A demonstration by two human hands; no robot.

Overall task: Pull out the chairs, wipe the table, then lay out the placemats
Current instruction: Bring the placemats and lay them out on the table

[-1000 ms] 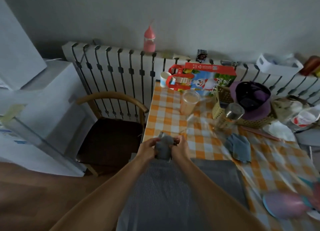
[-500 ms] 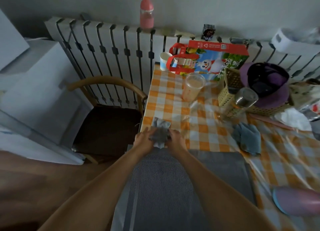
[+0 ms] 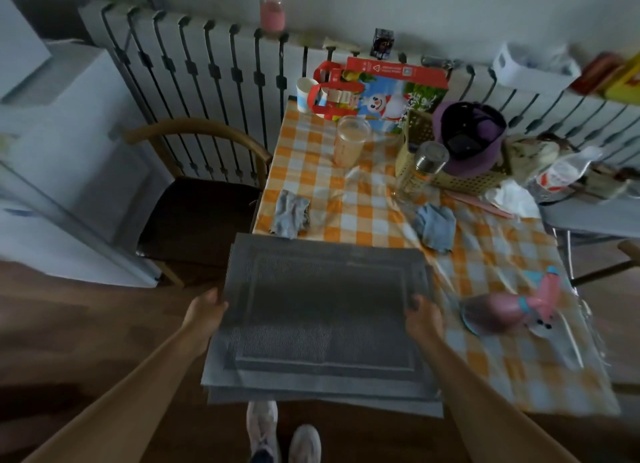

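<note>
Checked bench (image 3: 363, 216): cloth (image 3: 290, 213) had been released at 11 o'clock.
Placemats (image 3: 322, 317) were now gripped at both edges by left hand (image 3: 204, 312) and right hand (image 3: 424, 318); laying could begin.

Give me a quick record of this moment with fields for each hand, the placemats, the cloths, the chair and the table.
left hand: grips the left edge of the placemats
right hand: grips the right edge of the placemats
placemats: grey stack, held at the table's near edge, partly overhanging the floor
grey cloth: crumpled on the table, just beyond the stack
blue cloth: crumpled, right of the grey cloth
chair: wooden, left of the table
table: orange checked cover, cluttered at the far side
</note>
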